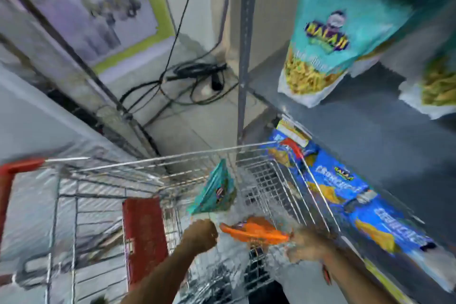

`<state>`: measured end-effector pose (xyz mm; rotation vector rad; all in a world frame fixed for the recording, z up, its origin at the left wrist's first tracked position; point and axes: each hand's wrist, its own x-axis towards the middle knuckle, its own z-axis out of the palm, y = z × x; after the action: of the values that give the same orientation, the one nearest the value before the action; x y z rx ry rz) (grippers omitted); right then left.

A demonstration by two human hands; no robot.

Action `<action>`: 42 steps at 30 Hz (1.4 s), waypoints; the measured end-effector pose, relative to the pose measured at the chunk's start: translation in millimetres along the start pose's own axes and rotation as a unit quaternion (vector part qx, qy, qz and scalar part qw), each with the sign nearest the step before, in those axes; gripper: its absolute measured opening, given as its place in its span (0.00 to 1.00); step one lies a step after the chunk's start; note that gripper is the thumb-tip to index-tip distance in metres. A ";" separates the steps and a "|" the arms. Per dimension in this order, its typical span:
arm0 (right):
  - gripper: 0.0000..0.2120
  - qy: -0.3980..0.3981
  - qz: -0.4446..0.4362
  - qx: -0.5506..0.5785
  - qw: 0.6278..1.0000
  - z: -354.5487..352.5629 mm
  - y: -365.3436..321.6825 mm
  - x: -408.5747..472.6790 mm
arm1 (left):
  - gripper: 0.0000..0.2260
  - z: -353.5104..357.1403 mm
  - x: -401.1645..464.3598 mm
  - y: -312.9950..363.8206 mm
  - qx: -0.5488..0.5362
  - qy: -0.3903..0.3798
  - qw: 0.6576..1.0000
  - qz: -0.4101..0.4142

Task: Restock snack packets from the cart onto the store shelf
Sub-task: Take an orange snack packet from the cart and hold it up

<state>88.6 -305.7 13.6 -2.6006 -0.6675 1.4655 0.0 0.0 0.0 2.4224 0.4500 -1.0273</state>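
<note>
A teal packet [214,190] is showing a dark logo above the silver wire cart [158,163] with red corners. At four o'clock, an orange packet [254,231]. At one o'clock, teal-and-white packets [338,39] picturing yellow sticks. Blue packets [345,195] are showing yellow chips.

Motion blur smears everything — right-edge packet [436,86] cut off.

Both bare forearms reach forward and down from the lower edge of the view. The left hand [201,234] is curled into a closed fist, knuckles up, its grip pinched shut around something thin. The right hand [307,245] sits level with it, just to its side, fingers folded closed; motion blur hides the fingertips.
</note>
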 end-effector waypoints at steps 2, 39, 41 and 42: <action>0.23 -0.004 0.030 0.018 0.999 13.7 15.8 26.7 | 0.18 15.1 8.1 8.0 -0.029 -0.056 0.998 -0.005; 0.03 0.654 -0.114 0.397 0.634 -169.9 -109.2 -272.1 | 0.07 -254.8 -195.8 190.4 -0.429 0.233 0.768 0.415; 0.04 0.682 -0.123 0.391 0.605 -184.4 -112.4 -314.7 | 0.06 -272.6 -231.4 217.0 -0.452 0.199 0.752 0.436; 0.04 0.694 -0.125 0.392 0.591 -189.1 -114.1 -334.5 | 0.07 -279.4 -246.0 228.7 -0.461 0.184 0.746 0.444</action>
<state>58.6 -313.8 413.2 -1.8578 -0.0432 -0.5327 105.3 -69.9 418.2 1.5314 -0.1204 0.1387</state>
